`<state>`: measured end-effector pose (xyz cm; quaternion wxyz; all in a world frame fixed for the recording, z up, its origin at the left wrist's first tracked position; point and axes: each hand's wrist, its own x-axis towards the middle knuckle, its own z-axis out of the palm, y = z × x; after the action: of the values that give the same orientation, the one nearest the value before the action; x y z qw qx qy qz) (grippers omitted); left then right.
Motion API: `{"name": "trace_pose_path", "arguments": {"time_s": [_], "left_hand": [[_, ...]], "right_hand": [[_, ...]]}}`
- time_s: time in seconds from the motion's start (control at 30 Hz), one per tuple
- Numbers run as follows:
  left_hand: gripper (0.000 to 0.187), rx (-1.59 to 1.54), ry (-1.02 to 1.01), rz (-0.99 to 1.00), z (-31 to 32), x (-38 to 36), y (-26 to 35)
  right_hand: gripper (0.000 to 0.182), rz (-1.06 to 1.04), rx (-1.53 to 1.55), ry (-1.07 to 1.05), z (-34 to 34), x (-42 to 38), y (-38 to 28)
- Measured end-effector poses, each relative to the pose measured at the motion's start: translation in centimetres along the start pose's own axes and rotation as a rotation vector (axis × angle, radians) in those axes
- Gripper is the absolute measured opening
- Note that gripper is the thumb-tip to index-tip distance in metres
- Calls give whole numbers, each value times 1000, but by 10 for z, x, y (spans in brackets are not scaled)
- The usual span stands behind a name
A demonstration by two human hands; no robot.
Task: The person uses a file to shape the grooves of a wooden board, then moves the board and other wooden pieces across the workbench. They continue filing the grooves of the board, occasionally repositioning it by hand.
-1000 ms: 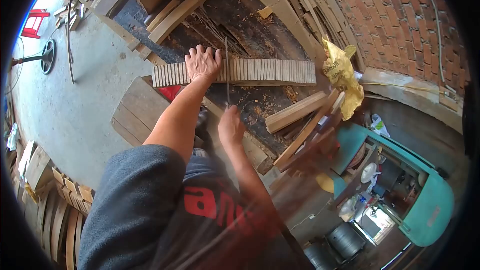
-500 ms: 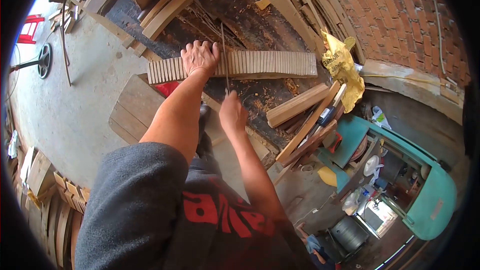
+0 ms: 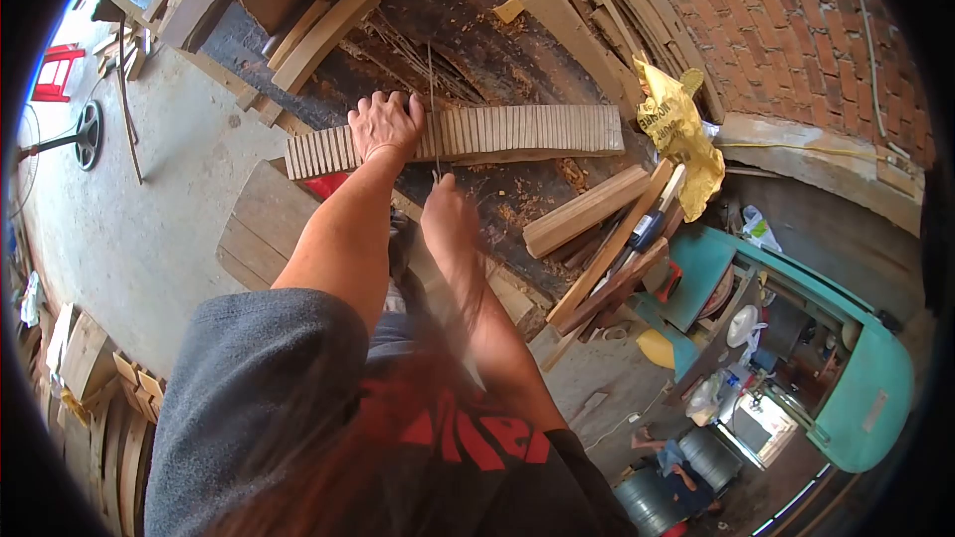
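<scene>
A long, slightly curved wooden piece with many close crosswise slots lies across the dark workbench. My left hand presses on its top left of the middle, fingers curled over the far edge. My right hand, partly blurred, is closed on the near end of a thin saw-like tool. The tool crosses the wooden piece just right of my left hand, and its far end reaches over the bench. A red object shows beneath the left end of the piece.
Stacked boards and a crumpled yellow bag are at the right. Beyond them stands a green machine. A person is at the lower right. Curved planks lie on the bench's far side. A wooden board is at the left.
My right hand and the tool have shifted slightly left and toward me. My left hand still presses on the wooden piece. More of the person at the lower right shows.
</scene>
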<state>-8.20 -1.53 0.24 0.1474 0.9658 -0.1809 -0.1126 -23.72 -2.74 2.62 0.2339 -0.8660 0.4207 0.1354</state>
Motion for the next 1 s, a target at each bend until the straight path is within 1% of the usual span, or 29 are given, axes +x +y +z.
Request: {"name": "trace_pose_path", "arguments": {"time_s": [0.07,0.17,0.23,0.3,0.4,0.5,0.53,0.63,0.7,0.77,0.9,0.93,1.0], "left_hand": [[39,37,-13,3,1,-1,0],[39,44,10,20,1,-1,1],[40,67,-18,9,1,0,0],[40,33,-12,5,1,0,1],[40,29,21,13,4,0,1],[40,31,-17,-3,1,0,2],[40,21,3,12,2,0,1],[40,18,-4,7,2,1,1],[40,21,-5,3,3,0,-2],[40,13,4,7,5,1,2],[39,33,2,11,3,-1,-1],[39,29,-2,13,2,1,1],[38,21,6,20,3,1,2]], "right_hand": [[20,3,-9,2,-1,-2,3],[21,-4,-5,-7,1,-34,17],[21,20,28,20,3,-51,21],[18,8,39,18,5,-33,15],[18,-8,98,87,2,16,-5],[14,-46,57,128,3,11,-4],[16,-3,44,40,7,1,4],[19,-1,19,11,15,-39,21],[19,-7,12,2,21,-33,18],[18,-67,-15,72,23,-11,10],[18,-30,9,74,6,10,2],[17,-9,5,35,2,1,4],[17,-7,-10,25,8,-26,16]]}}
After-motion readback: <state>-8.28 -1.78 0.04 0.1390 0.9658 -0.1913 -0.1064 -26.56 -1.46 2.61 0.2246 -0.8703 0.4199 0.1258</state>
